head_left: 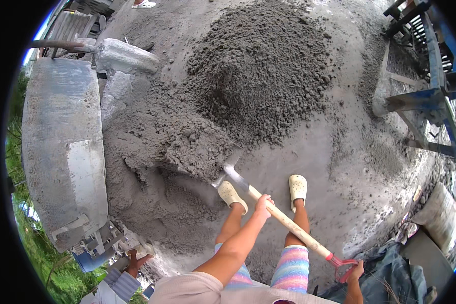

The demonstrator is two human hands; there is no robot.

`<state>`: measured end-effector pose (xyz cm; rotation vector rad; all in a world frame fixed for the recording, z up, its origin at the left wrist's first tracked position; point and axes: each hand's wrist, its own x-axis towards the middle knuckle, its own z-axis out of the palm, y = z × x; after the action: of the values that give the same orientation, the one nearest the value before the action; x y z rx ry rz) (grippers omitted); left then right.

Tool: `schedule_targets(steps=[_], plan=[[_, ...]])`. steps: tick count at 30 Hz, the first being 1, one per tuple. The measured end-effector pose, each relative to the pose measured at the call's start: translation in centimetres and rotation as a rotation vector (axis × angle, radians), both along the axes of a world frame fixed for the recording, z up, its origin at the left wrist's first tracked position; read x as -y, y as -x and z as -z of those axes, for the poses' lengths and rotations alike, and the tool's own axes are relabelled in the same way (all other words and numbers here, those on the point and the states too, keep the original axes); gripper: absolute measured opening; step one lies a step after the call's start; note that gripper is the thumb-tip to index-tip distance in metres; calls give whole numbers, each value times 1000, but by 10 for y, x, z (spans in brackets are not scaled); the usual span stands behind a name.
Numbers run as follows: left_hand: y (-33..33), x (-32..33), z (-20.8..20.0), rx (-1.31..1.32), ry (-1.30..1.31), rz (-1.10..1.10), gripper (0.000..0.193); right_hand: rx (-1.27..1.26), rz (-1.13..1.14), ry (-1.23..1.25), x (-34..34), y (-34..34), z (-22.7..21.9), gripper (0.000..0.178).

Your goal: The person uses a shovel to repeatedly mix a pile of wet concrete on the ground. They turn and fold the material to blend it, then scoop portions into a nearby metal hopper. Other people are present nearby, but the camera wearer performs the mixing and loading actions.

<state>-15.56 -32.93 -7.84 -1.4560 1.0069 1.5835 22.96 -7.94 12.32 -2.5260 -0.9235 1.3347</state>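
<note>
A shovel (291, 225) with a pale wooden shaft slants across in front of my legs. My left hand (263, 204) is wrapped round the shaft just above the metal socket. At the other end, my right hand (357, 272) grips the red D-shaped handle (342, 266). The shovel's metal neck (234, 173) shows, but most of the blade is hidden under a heap of damp grey mix (200, 150). This load lies against the edge of a larger grey pile (268, 66) ahead of me.
On the left stands a large, worn mixer drum (63, 147), with more grey mix (152, 202) spread beside it. A blue metal frame (415, 101) rises at the right. Sacks (441, 215) and a dark tarp (385, 276) lie lower right. Another person's foot (141, 251) shows lower left.
</note>
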Motion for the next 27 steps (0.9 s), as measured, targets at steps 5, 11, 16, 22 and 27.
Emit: schedule_targets(steps=[5, 11, 16, 22, 27], plan=[[31, -55, -29, -164, 121, 197, 11, -14, 177, 297, 19, -27, -5, 30], [98, -109, -89, -311, 344, 550, 27, -71, 178, 753, 27, 7, 6, 23], [142, -136, -136, -455, 465, 681, 38, -222, 174, 1059, 29, 21, 29, 26], [181, -108, -189, -632, 424, 481, 29, -266, 14, 1096, -36, 98, 4, 28], [160, -75, -216, -620, 198, 67, 23, -394, 10, 659, -64, 127, -26, 34]])
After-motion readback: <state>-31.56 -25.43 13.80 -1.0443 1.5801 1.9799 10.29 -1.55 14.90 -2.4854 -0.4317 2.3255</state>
